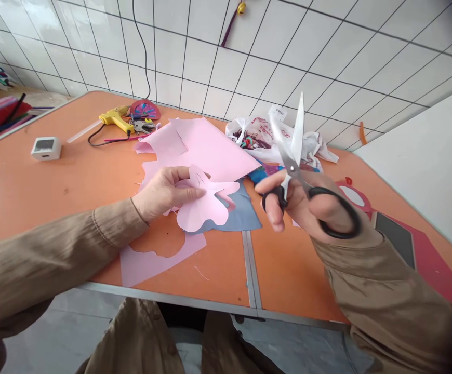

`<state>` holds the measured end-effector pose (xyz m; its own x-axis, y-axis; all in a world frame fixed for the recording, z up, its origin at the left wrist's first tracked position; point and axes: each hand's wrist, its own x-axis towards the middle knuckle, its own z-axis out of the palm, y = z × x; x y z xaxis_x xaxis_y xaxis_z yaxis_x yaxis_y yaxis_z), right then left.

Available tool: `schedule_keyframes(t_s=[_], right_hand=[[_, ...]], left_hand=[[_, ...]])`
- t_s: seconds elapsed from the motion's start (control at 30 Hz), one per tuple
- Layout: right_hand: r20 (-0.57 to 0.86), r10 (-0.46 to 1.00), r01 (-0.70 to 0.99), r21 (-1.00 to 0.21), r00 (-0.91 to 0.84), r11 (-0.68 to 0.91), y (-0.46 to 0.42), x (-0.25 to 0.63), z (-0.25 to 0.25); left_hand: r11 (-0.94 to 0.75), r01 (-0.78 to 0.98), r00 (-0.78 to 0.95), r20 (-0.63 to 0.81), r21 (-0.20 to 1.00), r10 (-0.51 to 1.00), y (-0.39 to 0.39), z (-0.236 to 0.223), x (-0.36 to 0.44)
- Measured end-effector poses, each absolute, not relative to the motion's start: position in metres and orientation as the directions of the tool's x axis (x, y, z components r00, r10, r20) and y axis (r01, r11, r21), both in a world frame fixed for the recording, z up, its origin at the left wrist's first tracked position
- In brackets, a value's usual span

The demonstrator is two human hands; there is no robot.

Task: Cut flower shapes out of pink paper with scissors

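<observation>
1. Writing 1st, since you'd ask: there's red print on the white plastic bag (pixel 259 130) at the back of the counter (pixel 85 197), but it's too small/blurry to read. The white tag (pixel 278 112) by it has tiny marks, also n/a. Can't make out a brand on the yellow glue gun (pixel 117 119) or the white cube (pixel 47 148) w/ the dark window.

2. Your L hand (pixel 167 195): fingers pinched shut on 1 pink cutout (pixel 202 210), thumb on top. It's got rounded lobes plus narrower strips, held up over the middle of the counter.

3. Your R hand (pixel 300 208): fingers curled thru the black handles of 1 pair of scissors (pixel 293 167), thumb in the bigger loop. Blades pt up, partway open, apart from the cutout.

4. Pink stuff on the counter: a big pink sheet (pixel 214 150) behind your L hand, w/ more pink bits beside it, + 1 curved-edge pink scrap (pixel 163 265) near the front edge. 1 blue-grey piece (pixel 245 210) lies under/behind the cutout.

5. Back L: 1 glue gun, 1 bunch of keys (pixel 144 126), 1 red half-round item (pixel 145 109), 1 translucent stick (pixel 83 131). The cube's off to the L, x1.

6. R side: 1 red-rimmed oval (pixel 354 196), 1 dark panel (pixel 395 239), 1 red sheet (pixel 440 259). Up on the tiles, 1 yellow bell (pixel 241 8) w/ a purple tassel.
</observation>
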<state>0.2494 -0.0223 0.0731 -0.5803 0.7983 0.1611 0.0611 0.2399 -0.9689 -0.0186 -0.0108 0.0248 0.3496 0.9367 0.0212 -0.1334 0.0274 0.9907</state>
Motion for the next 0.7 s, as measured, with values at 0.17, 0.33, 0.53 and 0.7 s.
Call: schedule_keyframes(t_s=[0.17,0.33,0.53,0.7], right_hand=[[-0.075,0.470,0.085,-0.996,-0.879,0.000,-0.012,0.263,0.069],[-0.192,0.413,0.132,-0.977,-0.890,-0.168,0.002,0.267,0.048],[-0.177,0.378,0.113,-0.976,-0.909,-0.186,0.006,0.264,0.038],[-0.174,0.406,0.133,-0.983,-0.897,-0.127,0.001,0.259,0.039]], left_hand=[[0.058,-0.149,0.261,-0.017,0.987,0.965,-0.007,0.031,-0.025],[0.103,-0.230,0.267,-0.039,0.968,0.963,-0.001,0.030,-0.029],[0.073,-0.204,0.299,-0.009,0.976,0.954,-0.005,0.030,-0.026],[-0.017,-0.080,0.313,0.041,0.997,0.949,-0.008,0.033,-0.024]])
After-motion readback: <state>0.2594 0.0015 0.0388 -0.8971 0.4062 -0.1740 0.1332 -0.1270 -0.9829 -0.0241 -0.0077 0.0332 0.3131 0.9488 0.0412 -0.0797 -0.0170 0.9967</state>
